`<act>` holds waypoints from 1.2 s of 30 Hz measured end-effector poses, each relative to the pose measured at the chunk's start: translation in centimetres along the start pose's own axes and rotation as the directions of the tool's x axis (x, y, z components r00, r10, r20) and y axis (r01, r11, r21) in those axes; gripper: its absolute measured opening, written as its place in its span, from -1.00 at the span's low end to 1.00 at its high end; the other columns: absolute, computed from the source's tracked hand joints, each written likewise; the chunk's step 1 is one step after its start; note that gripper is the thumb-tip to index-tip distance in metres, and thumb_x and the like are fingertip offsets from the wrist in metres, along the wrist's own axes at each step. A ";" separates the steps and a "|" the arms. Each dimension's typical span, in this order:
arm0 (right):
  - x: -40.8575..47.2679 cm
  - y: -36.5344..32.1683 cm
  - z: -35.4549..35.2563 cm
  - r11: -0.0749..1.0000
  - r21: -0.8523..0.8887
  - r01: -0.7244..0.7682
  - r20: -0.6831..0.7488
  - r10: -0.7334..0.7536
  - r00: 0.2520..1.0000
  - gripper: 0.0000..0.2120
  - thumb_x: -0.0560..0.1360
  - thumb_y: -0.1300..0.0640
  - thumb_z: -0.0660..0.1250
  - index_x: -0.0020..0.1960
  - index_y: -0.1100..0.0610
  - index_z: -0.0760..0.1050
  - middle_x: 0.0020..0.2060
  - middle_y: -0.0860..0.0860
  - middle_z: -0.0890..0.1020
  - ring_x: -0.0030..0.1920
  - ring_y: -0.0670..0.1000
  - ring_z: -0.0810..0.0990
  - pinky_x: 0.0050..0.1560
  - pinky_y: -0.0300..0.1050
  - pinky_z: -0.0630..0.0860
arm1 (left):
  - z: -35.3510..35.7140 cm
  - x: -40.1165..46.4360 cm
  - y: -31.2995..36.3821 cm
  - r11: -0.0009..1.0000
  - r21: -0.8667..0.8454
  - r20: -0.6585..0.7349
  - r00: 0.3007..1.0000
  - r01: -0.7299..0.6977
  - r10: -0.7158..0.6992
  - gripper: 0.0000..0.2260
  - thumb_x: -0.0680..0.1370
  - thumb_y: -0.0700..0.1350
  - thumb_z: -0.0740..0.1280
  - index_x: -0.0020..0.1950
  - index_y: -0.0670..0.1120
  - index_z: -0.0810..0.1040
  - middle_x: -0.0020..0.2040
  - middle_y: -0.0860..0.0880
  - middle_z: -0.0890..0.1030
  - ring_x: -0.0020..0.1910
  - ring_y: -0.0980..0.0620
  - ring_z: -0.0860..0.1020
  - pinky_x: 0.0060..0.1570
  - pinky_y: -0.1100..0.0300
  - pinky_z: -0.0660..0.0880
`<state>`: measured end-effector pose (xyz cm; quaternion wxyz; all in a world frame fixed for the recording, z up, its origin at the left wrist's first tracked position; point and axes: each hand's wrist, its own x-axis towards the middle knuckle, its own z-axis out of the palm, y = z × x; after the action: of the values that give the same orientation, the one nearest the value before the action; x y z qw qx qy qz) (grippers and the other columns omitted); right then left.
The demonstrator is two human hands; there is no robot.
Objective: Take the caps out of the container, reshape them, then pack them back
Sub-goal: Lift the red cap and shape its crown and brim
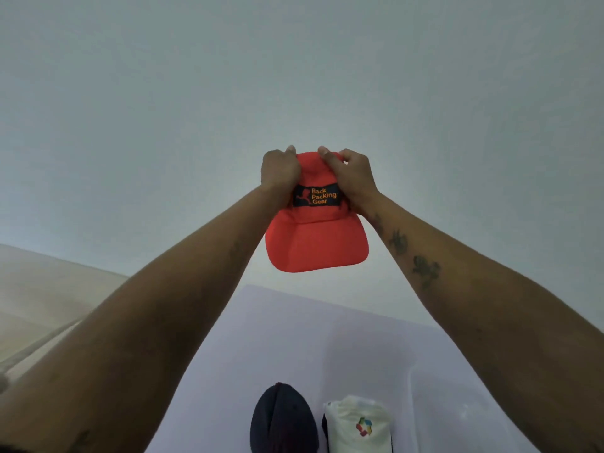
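I hold a red cap (pixel 316 243) up in the air in front of a plain wall, its brim hanging toward me. A black patch on its front reads "Back Packing Gear". My left hand (pixel 279 173) grips the left side of the crown and my right hand (pixel 351 179) grips the right side, thumbs pressed on top. Below, on the pale table (pixel 261 338), lie a dark navy cap (pixel 282 420) and a white cap (pixel 359 426) with a coloured logo, side by side. No container is in view.
The table's far edge meets a grey-white wall (pixel 294 76). A beige surface (pixel 39 295) lies at the left beyond the table.
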<state>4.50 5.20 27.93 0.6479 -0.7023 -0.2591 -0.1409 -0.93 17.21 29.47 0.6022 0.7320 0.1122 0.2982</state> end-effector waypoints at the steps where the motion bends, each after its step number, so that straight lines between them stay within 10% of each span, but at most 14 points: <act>1: -0.6 -0.6 -0.3 0.999 0.036 -0.020 0.021 0.019 1.000 -0.63 0.47 -0.04 0.40 -0.37 0.14 0.38 -0.47 -0.04 0.41 -0.45 -0.08 0.40 -0.37 -0.18 0.38 | -0.2 -0.7 0.6 0.999 -0.018 0.006 1.000 0.031 -0.031 -0.70 0.63 -0.01 0.14 -0.14 -0.19 0.49 -0.29 -0.06 0.50 -0.26 -0.02 0.50 -0.27 0.16 0.46; 9: -3.4 -2.9 -3.4 0.952 0.295 -0.077 0.019 0.075 0.997 -0.52 0.40 -0.22 0.38 -0.43 0.05 0.25 -0.47 0.01 0.32 -0.43 -0.01 0.31 -0.34 -0.08 0.35 | -1.5 -4.4 2.5 0.954 -0.202 0.183 0.966 0.221 -0.184 -0.63 0.58 0.12 0.24 0.07 -0.20 0.54 -0.13 -0.13 0.64 -0.20 -0.09 0.63 -0.08 0.01 0.59; 14: -4.5 -2.8 -5.8 0.996 -0.087 0.012 0.078 -0.005 0.997 -0.60 0.52 -0.18 0.27 -0.26 0.14 0.50 -0.33 -0.06 0.57 -0.28 -0.09 0.54 -0.17 -0.20 0.46 | -1.2 -6.3 2.3 0.990 0.000 0.154 0.978 0.142 -0.141 -0.62 0.57 0.17 0.22 -0.17 -0.13 0.53 -0.19 -0.08 0.60 -0.22 -0.02 0.58 -0.26 0.15 0.51; 20: -5.0 -3.8 -4.9 0.911 -0.357 -0.208 0.100 0.258 0.961 -0.49 0.54 -0.26 0.09 -0.13 0.17 0.51 -0.13 0.12 0.61 -0.08 0.12 0.58 -0.03 -0.05 0.48 | 2.4 -7.5 1.6 0.993 0.003 0.062 0.991 -0.116 0.116 -0.58 0.60 0.03 0.24 -0.41 -0.11 0.30 -0.44 -0.02 0.33 -0.45 0.06 0.32 -0.41 0.22 0.29; 23: -5.3 -3.7 -5.4 0.934 -0.130 -0.332 -0.079 0.324 0.943 -0.55 0.54 -0.18 0.20 -0.11 0.24 0.47 -0.22 0.10 0.57 -0.14 0.12 0.57 -0.13 -0.07 0.47 | 3.2 -8.0 1.7 0.998 -0.030 0.088 0.994 -0.054 0.056 -0.58 0.58 0.07 0.25 -0.40 -0.12 0.31 -0.42 -0.07 0.35 -0.42 0.01 0.36 -0.37 0.18 0.35; 28: -6.4 -2.8 -6.2 0.750 0.298 -0.590 0.229 0.544 0.807 -0.63 0.50 -0.06 0.35 -0.04 0.29 0.52 -0.14 0.18 0.64 -0.16 0.14 0.63 0.06 0.08 0.59 | 3.2 -8.8 1.5 0.935 -0.280 0.308 0.943 0.217 -0.127 -0.63 0.54 0.14 0.30 -0.08 -0.20 0.55 -0.13 -0.16 0.63 -0.13 -0.13 0.62 -0.05 0.02 0.59; 32: -6.4 -2.3 -6.9 0.852 0.155 -0.501 -0.010 0.508 0.861 -0.57 0.48 -0.12 0.35 -0.02 0.29 0.50 -0.17 0.14 0.61 -0.23 0.08 0.59 -0.24 -0.13 0.55 | 3.3 -9.2 -1.0 0.984 -0.106 0.345 0.933 0.146 -0.101 -0.45 0.51 0.27 0.22 0.03 -0.22 0.59 0.03 -0.25 0.65 0.05 -0.21 0.63 0.06 -0.08 0.58; 36: -5.6 -2.2 -7.4 0.959 -0.022 -0.283 -0.169 0.276 0.946 -0.50 0.52 -0.10 0.29 -0.46 0.09 0.19 -0.50 0.01 0.30 -0.47 -0.02 0.28 -0.41 -0.15 0.24 | 3.5 -10.1 -1.5 0.985 0.085 0.422 0.890 0.149 -0.171 -0.35 0.49 0.39 0.09 0.02 -0.17 0.61 -0.07 -0.12 0.67 -0.08 -0.02 0.64 -0.13 0.17 0.56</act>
<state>-0.30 -3.05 27.70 0.6641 -0.7326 -0.0994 -0.1109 -6.64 9.44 24.69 0.6159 0.7828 0.0448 0.0767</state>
